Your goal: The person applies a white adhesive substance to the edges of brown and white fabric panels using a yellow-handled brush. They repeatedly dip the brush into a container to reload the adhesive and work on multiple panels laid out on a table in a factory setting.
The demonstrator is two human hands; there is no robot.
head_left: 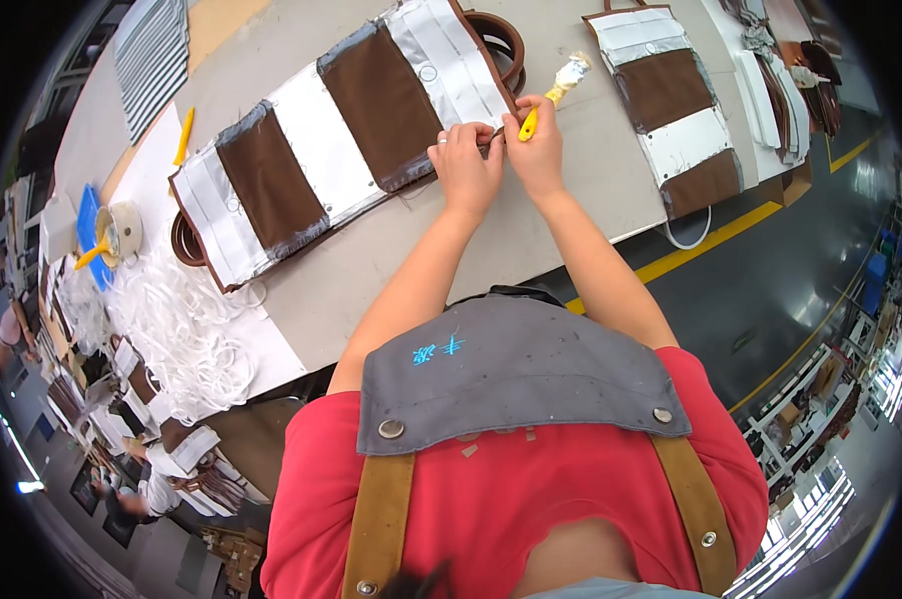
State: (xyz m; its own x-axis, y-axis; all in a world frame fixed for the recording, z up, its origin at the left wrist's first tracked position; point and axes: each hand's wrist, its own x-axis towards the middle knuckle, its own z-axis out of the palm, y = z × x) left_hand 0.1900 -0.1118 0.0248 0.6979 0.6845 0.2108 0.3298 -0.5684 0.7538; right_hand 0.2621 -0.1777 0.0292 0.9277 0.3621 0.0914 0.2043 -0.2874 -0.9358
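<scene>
A long bag panel (306, 155) of brown fabric and white backing lies flat and slanted across the table in front of me. Dark grey smears mark the ends of its brown sections. At the panel's near right corner, the fingers of my left hand (468, 170) pinch its brown edge. Close beside it, my right hand (537, 160) is closed, its fingertips at the same corner. Tucked in that hand is a yellow-handled brush (559, 97), its head coated in something white and pointing away to the right. The fingertips partly hide the edge between them.
Brown looped handles (506, 50) stick out at the panel's far right end. Another brown-and-white bag piece (661, 100) lies to the right. At left are a yellow-handled tool (184, 137), a pot (124, 230) with a yellow-handled brush, a blue tray (90, 225) and heaped white strips (187, 319).
</scene>
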